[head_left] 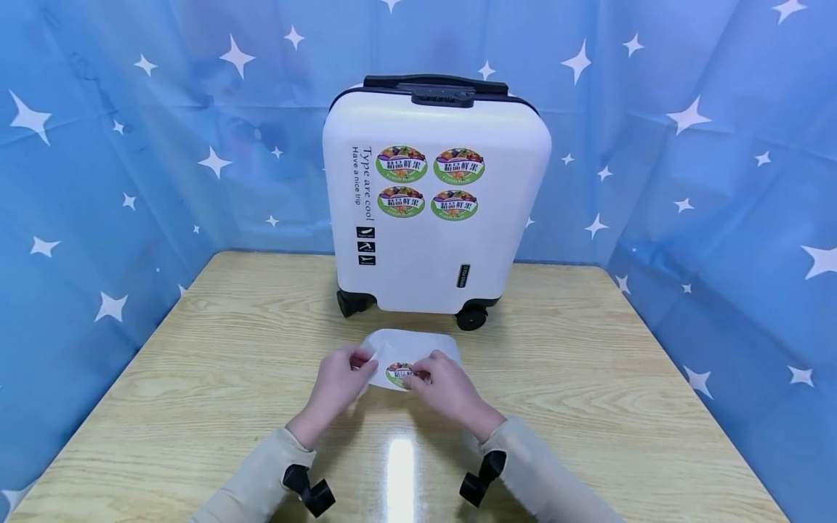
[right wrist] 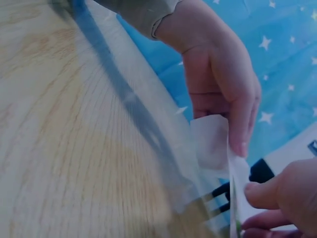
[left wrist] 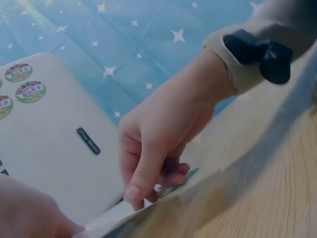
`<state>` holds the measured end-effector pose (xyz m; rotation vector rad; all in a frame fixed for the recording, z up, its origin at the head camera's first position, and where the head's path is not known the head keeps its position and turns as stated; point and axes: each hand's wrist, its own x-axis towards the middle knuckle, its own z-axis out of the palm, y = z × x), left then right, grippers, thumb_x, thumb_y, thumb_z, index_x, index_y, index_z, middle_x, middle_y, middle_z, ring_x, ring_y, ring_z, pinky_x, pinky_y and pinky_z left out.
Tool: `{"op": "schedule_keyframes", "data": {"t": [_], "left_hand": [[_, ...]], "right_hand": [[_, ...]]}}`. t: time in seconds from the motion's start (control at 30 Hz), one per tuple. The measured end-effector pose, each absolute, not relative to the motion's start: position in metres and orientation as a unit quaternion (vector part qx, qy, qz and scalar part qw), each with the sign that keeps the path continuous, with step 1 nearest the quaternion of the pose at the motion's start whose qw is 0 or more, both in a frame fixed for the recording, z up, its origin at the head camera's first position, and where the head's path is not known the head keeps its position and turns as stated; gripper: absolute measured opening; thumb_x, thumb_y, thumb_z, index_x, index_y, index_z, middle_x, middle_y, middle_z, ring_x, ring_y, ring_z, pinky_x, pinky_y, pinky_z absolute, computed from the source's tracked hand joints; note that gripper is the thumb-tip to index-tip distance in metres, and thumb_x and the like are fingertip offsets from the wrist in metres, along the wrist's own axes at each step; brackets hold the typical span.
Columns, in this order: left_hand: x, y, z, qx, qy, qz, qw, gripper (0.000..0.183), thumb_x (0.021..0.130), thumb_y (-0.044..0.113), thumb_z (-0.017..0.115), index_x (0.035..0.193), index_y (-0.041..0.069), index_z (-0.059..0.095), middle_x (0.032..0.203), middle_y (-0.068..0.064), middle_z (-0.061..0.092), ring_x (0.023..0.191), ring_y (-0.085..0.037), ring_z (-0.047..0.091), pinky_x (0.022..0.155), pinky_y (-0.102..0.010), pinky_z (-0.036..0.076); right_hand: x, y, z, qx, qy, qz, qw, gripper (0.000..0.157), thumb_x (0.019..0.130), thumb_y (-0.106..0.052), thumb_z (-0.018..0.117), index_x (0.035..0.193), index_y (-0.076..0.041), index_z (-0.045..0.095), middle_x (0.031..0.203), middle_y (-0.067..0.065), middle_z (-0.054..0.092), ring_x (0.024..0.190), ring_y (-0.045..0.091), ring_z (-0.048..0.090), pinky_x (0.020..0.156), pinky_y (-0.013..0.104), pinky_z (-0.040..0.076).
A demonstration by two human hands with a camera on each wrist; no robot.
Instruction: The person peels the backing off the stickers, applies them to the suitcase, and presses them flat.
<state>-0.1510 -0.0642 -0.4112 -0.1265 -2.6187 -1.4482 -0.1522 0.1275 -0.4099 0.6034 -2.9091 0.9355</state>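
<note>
A white sticker sheet is held just above the table in front of the suitcase, with one oval fruit sticker showing on it. My left hand pinches the sheet's left edge between thumb and fingers; the right wrist view shows that edge bending up. At the sticker's right edge, my right hand pinches with thumb and forefinger, covering part of it. Behind stands a white suitcase bearing several matching oval stickers in two rows.
The suitcase stands upright on black wheels toward the back of the wooden table. Blue curtains with white stars enclose the back and sides. Each sleeve carries a black wrist mount.
</note>
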Motion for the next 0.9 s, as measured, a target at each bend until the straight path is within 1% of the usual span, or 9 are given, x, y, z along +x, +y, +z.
{"op": "schedule_keyframes", "data": {"t": [0.3,0.47,0.67,0.8,0.9], "left_hand": [[-0.153,-0.062,-0.407,-0.021,-0.819,-0.568,0.076,0.015,0.080,0.004,0.070,0.090,-0.006,0.065,0.081,-0.010,0.065,0.074,-0.019,0.062,0.064,-0.027,0.052],[-0.153,-0.059,-0.405,-0.022,-0.801,-0.594,0.076,0.014,0.080,0.001,0.069,0.090,-0.007,0.065,0.081,-0.012,0.067,0.074,-0.022,0.064,0.064,-0.027,0.052],[-0.152,-0.055,-0.405,-0.022,-0.781,-0.619,0.071,0.013,0.081,0.000,0.068,0.092,-0.007,0.065,0.082,-0.016,0.067,0.076,-0.023,0.066,0.064,-0.026,0.052],[-0.150,-0.052,-0.404,-0.026,-0.773,-0.630,0.070,0.015,0.082,0.001,0.068,0.093,-0.008,0.064,0.083,-0.017,0.068,0.076,-0.024,0.066,0.064,-0.026,0.052],[-0.146,-0.049,-0.399,-0.030,-0.770,-0.634,0.070,0.016,0.082,0.000,0.067,0.094,-0.010,0.063,0.083,-0.020,0.067,0.077,-0.027,0.066,0.064,-0.027,0.053]], "right_hand": [[-0.152,0.127,-0.404,0.165,-0.937,0.298,0.076,0.028,0.086,-0.030,0.066,0.104,-0.008,0.069,0.087,-0.001,0.052,0.068,0.008,0.046,0.057,0.023,0.040],[-0.151,0.125,-0.404,0.172,-0.938,0.284,0.099,0.026,0.087,-0.031,0.065,0.103,-0.011,0.069,0.093,-0.001,0.053,0.068,0.007,0.046,0.059,0.024,0.041],[-0.148,0.123,-0.402,0.179,-0.937,0.279,0.107,0.026,0.087,-0.031,0.065,0.103,-0.011,0.069,0.092,-0.001,0.053,0.068,0.009,0.045,0.059,0.024,0.040],[-0.147,0.120,-0.402,0.189,-0.932,0.291,0.105,0.024,0.088,-0.029,0.065,0.104,-0.012,0.070,0.095,0.000,0.058,0.068,0.009,0.048,0.059,0.023,0.041],[-0.147,0.119,-0.403,0.207,-0.921,0.311,0.108,0.020,0.087,-0.024,0.066,0.101,-0.010,0.070,0.096,0.001,0.063,0.068,0.008,0.052,0.058,0.022,0.043]]}}
